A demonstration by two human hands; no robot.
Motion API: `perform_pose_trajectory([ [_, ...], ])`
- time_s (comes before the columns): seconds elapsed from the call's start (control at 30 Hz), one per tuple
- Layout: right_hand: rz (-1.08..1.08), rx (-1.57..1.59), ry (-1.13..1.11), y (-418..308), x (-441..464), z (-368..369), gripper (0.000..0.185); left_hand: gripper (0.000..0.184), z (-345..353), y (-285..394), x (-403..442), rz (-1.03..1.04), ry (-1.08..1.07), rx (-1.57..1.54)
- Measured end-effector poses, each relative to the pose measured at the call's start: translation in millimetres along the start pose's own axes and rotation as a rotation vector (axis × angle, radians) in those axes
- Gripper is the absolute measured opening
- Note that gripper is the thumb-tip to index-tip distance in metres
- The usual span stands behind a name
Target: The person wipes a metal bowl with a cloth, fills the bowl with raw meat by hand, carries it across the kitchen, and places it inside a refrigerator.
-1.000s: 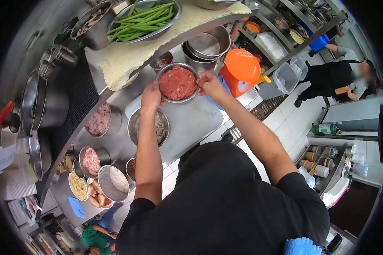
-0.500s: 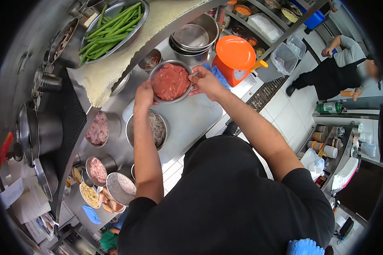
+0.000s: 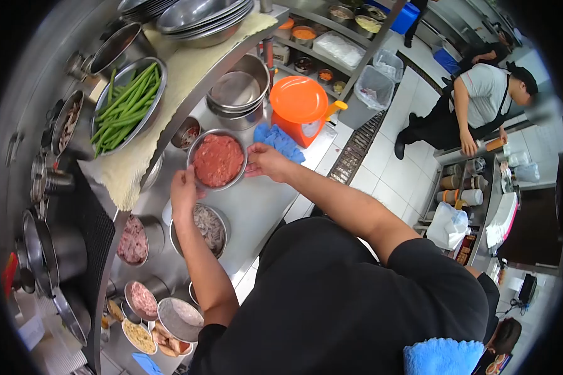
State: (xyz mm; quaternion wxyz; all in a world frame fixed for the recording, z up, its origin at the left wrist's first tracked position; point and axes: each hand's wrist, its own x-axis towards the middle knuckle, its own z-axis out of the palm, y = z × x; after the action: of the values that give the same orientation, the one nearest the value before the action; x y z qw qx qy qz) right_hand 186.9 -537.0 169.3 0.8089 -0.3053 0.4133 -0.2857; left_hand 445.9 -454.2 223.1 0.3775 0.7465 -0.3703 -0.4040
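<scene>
A round metal bowl [image 3: 218, 160] full of raw red meat is between my hands at the top of the work surface. My left hand [image 3: 185, 192] is at its lower left rim, fingers bent against the side. At the right rim is my right hand [image 3: 266, 162], thumb above and fingertips lower at the edge. Just below, partly behind my left forearm, stands a bowl of pale sliced food [image 3: 209, 230] on a whitish cutting board [image 3: 254, 209]. A small bowl with red bits [image 3: 186, 133] stands at the upper left of the meat.
An orange scale [image 3: 299, 100] and a blue cloth [image 3: 279, 142] are to the right, near stacked metal pots [image 3: 238, 94]. Green beans [image 3: 129, 106] stand on the raised shelf. Pots of pale meat [image 3: 132, 240] line the left. A person in an apron [image 3: 478, 103] is across the aisle.
The view has swung, shifting the counter leftward and down. My right fingers have loosened from their pinch on the rim to a flatter hold. The co-worker across the aisle has changed posture.
</scene>
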Motion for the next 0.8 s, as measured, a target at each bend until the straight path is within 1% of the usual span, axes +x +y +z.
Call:
perform_pose_trajectory([
  [0.07, 0.006, -0.015, -0.013, -8.7, 2.9, 3.5, 0.016, 0.035, 0.9, -2.7, -4.2, 0.032, 0.002, -0.027],
  [0.2, 0.044, -0.067, -0.041, -14.5, 12.5, 2.0, 0.018, 0.029, 1.5, -14.6, 1.0, 0.033, 0.021, -0.119],
  [0.27, 0.034, -0.090, -0.042, -13.3, 17.9, 1.8, 0.019, 0.022, -0.8, -17.3, 6.4, 0.040, -0.004, -0.074],
  [0.3, 0.023, -0.111, -0.009, -10.8, 20.5, 3.6, 0.019, 0.019, -1.9, -17.8, 9.4, 0.044, -0.018, -0.051],
  [0.37, 0.000, -0.145, 0.059, -2.8, 24.2, 10.7, 0.019, 0.020, -5.0, -21.9, 16.6, 0.041, -0.031, 0.000],
  [0.67, 0.047, -0.178, 0.036, -6.1, 33.5, 11.0, 0.021, 0.017, -9.9, -19.2, 21.9, -0.033, -0.050, -0.047],
  [0.8, 0.053, -0.125, 0.014, 0.6, 30.4, 12.2, 0.017, 0.020, -11.9, -21.3, 17.9, -0.047, -0.049, -0.084],
])
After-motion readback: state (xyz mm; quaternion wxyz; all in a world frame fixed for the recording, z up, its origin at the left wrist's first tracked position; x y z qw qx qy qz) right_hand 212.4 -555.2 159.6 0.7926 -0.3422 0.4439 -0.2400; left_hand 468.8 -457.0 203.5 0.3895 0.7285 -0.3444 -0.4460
